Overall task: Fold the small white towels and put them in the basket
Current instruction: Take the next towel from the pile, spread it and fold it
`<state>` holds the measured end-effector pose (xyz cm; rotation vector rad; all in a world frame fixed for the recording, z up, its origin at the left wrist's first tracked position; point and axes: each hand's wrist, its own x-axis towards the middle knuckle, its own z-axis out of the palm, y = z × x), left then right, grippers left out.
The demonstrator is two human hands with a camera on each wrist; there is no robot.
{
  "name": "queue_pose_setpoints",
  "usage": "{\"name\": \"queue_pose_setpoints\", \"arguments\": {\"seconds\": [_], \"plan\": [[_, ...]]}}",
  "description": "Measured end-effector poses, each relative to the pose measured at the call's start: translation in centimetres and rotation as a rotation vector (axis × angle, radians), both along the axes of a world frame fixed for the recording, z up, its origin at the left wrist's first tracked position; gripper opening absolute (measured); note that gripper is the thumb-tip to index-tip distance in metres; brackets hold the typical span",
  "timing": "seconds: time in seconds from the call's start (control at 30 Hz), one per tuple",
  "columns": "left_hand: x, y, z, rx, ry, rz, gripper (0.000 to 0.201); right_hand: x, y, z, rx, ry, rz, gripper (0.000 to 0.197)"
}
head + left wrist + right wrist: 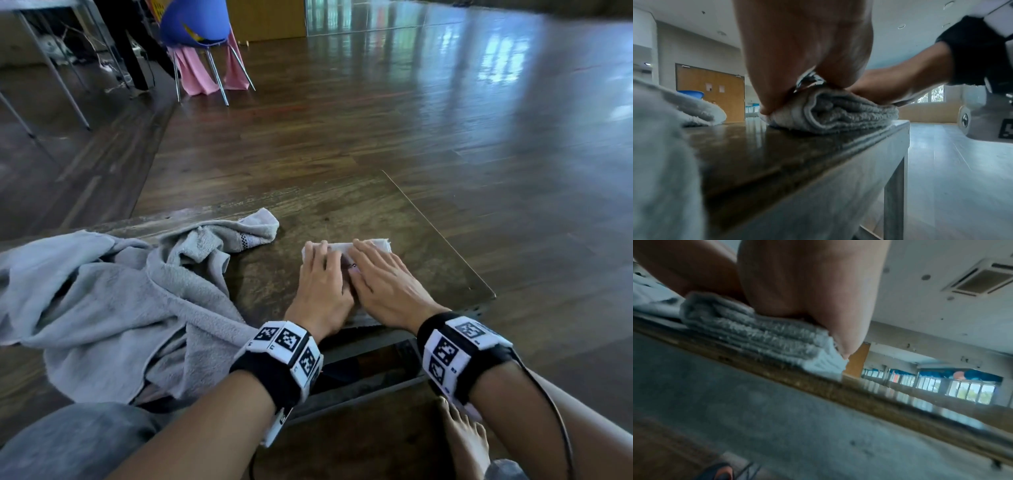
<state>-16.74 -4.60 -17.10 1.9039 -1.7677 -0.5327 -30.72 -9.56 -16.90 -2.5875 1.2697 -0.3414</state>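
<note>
A small white towel [376,245], folded into a thick stack [840,113] [760,337], lies on the low wooden table [394,212] near its right end. Both hands lie flat on top of it, side by side. My left hand [320,270] covers its left half and my right hand [376,270] its right half, fingers straight and pressing down. A loose heap of pale unfolded towels [113,291] sprawls over the table's left part and my lap. No basket is in view.
The table's right corner [491,295] and front edge are close to my hands. Beyond lies a dark wooden floor [445,102]. A blue chair [195,24] with pink cloth and table legs stand far back left. My bare foot [466,442] is below the table.
</note>
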Motion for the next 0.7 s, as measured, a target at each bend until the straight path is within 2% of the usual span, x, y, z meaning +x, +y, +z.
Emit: {"name": "queue_pose_setpoints", "arguments": {"seconds": [0.17, 0.37, 0.53, 0.63, 0.7], "plan": [[0.2, -0.1, -1.3, 0.17, -0.108, 0.027, 0.061, -0.2, -0.6, -1.1, 0.146, 0.035, -0.043, 0.06], [1.0, -0.2, -0.9, 0.225, -0.21, -0.013, 0.065, 0.1, -0.2, -1.0, 0.213, 0.025, -0.158, 0.065], [2.3, 0.5, -0.6, 0.263, -0.252, -0.096, 0.07, 0.0, -0.9, -0.6, 0.317, 0.017, -0.13, 0.064], [3.4, 1.1, -0.1, 0.23, -0.241, -0.127, 0.072, -0.8, -1.3, -0.2, 0.333, -0.036, -0.065, 0.061], [3.9, 1.9, 0.2, 0.112, -0.247, -0.189, 0.074, -1.7, -1.0, 0.0, 0.259, -0.07, -0.004, 0.058]]}}
